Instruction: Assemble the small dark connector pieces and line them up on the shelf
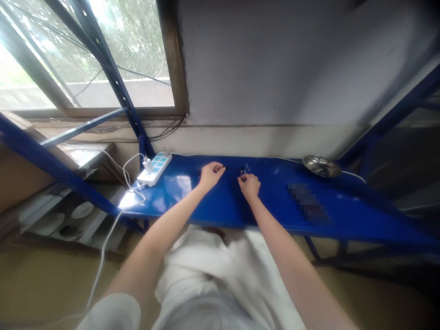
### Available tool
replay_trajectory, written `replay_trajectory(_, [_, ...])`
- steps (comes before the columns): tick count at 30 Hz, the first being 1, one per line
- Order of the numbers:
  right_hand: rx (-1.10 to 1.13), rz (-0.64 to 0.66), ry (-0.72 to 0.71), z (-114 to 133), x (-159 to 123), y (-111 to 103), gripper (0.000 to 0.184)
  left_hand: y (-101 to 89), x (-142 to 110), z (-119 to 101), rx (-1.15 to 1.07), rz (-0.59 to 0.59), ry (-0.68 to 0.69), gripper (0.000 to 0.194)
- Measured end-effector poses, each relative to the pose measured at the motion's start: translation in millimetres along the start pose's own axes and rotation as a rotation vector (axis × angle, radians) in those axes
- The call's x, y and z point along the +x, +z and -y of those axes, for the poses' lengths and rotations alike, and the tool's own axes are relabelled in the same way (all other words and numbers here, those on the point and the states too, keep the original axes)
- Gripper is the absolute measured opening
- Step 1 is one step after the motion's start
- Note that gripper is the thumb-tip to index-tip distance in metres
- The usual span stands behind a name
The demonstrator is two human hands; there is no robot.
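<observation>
Over the blue tabletop [220, 201], my left hand [210, 178] is closed in a pinch, thumb and forefinger together. A small, thin dark piece [226, 167] shows at its fingertips, too small to name. My right hand [250, 187] sits a short way to the right, its fingers also pinched; what they hold is hidden. Just beyond its fingertips lie several small bluish and dark pieces [246, 168], blurred. The two hands are apart.
A white power strip [155, 169] with a plugged-in charger stands at the table's left end, its cable hanging down. At the back right is a shiny metal dish [321, 166]. A pixelated dark object [309, 204] lies right of my right hand. Blue frame posts [120, 87] rise at the left.
</observation>
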State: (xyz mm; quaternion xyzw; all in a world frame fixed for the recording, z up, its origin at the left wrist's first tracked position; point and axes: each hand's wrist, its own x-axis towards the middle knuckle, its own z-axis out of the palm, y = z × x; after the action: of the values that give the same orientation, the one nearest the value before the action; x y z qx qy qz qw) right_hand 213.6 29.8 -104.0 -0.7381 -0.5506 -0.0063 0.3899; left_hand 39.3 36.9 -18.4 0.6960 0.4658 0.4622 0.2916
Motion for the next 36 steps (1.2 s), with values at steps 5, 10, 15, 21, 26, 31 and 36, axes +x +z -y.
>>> replay_trajectory(5, [-0.029, 0.021, -0.298, 35, -4, -10, 0.017, -12.4, -5, -8, 0.035, 0.012, 0.017, 0.013])
replay_trajectory(10, [-0.087, 0.032, -0.375, 46, -4, -15, 0.015, -17.0, -8, -8, 0.049, 0.016, 0.008, 0.013])
replay_trajectory(15, [-0.160, 0.041, -0.451, 50, -4, -22, 0.017, -20.5, -6, -5, 0.093, 0.042, 0.049, 0.014])
replay_trajectory(21, [-0.221, 0.063, -0.519, 57, -4, -31, 0.018, -21.5, 0, -2, 0.212, 0.142, 0.110, 0.015])
replay_trajectory(26, [-0.203, 0.078, -0.552, 59, -8, -31, 0.016, -17.4, -3, 1, 0.373, 0.268, 0.150, 0.017])
replay_trajectory(31, [-0.169, 0.066, -0.539, 51, -14, -25, 0.018, -16.0, -2, -2, 0.590, 0.318, 0.258, 0.020])
replay_trajectory(36, [-0.039, 0.035, -0.510, 35, -18, -15, 0.023, -22.7, 25, -4, 0.796, 0.292, 0.304, 0.021])
